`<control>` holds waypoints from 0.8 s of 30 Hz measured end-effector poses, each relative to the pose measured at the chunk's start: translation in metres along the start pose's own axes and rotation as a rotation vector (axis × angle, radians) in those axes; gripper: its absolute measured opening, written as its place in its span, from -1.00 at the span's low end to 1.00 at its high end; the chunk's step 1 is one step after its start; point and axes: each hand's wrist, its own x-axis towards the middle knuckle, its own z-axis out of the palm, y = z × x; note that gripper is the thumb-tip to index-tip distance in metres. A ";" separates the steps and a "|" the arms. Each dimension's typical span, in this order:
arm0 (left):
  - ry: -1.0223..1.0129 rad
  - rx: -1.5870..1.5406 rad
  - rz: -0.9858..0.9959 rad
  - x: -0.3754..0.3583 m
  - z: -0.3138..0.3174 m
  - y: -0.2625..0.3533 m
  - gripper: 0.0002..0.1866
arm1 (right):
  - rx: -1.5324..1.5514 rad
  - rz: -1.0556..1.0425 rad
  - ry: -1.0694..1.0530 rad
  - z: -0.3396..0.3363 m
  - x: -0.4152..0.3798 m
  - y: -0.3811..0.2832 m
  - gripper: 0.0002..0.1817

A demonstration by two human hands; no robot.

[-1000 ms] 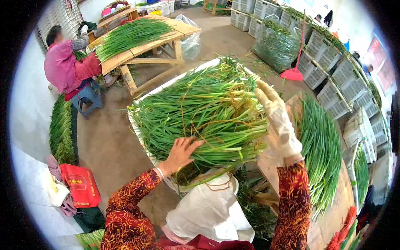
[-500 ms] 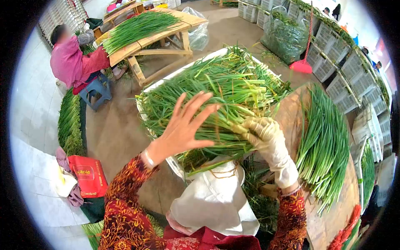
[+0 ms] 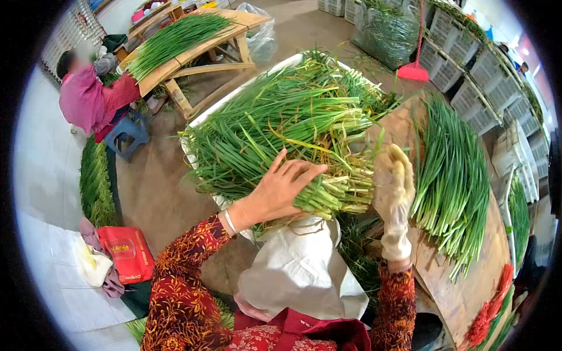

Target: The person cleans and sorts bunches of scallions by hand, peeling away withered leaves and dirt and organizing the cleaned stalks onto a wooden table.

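While the bare left hand (image 3: 281, 186) lies bent over the near chives (image 3: 281, 123), the gloved right hand (image 3: 394, 184) stands cupped beside their stem ends.
The chives are heaped in a white crate (image 3: 293, 61), leaves toward the left, pale stem ends toward the right. The left forearm slants in from the lower left; the hand is partly open, back upward, fingers a little apart, and whether it grips any stems cannot be told. The right forearm rises almost straight, its fingers pointing away from the body, loosely curled, with nothing visible in their hold. Right of the crate, another layer of chives (image 3: 453, 181) covers part of a wooden tabletop (image 3: 462, 298). Farther off to the left, a person in pink (image 3: 85, 96) sits on a blue stool (image 3: 127, 137).
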 end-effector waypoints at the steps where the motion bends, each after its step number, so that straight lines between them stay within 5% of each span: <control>1: -0.036 0.082 -0.033 0.001 -0.002 0.005 -0.12 | 0.041 0.113 0.030 0.002 0.005 0.009 -0.65; 6: 0.105 -0.085 0.000 0.008 0.001 0.020 -0.14 | 0.263 0.385 -0.111 0.019 -0.010 0.017 -0.54; 11: 0.004 -0.033 -0.023 0.009 0.015 0.037 -0.13 | 0.437 0.532 -0.078 0.031 -0.045 0.001 -0.59; 14: 0.054 -0.025 -0.076 -0.003 0.019 0.045 -0.02 | 0.422 0.475 -0.089 0.043 -0.059 -0.011 -0.65; 24: 0.362 -0.056 -0.166 -0.027 0.014 0.057 -0.12 | 0.407 0.261 -0.191 0.076 -0.085 -0.039 -0.59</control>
